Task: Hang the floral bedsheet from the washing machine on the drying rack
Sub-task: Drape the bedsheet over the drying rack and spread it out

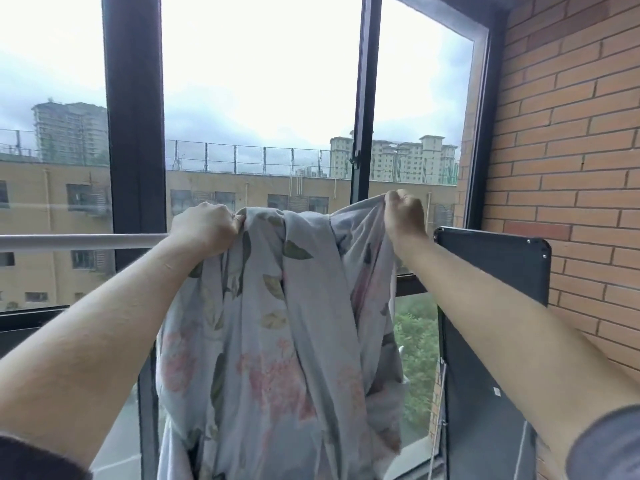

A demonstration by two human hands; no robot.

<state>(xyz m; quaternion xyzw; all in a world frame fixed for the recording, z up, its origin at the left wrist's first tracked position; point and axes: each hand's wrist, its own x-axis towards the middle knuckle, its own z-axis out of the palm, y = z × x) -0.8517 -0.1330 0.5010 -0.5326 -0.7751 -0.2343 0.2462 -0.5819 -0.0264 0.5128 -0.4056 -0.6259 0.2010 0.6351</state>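
We start with the big black-framed window and the red brick wall to its right; everything else happens in front of these.

Next is the pale grey cotton bedsheet printed with pink flowers and green leaves. It hangs bunched and twisted in long vertical folds from the two hands, and its lower end runs out of view. We judge it damp and heavy, slow to spread.

The move turns on the white round rail of the drying rack. It runs level from left to right and disappears behind the left hand, towards the dark metal end panel with screws. The gathered top edge of the sheet lies along that same line, so its long axis already matches the rail. We cannot tell whether the cloth is already over the rail or hangs just in front of it.

The left hand sits right at the rail's height and is the nearer to it, its fingers curled tight round a bunch of cloth. The right hand is a little higher, pinching the other corner in a closed fist.
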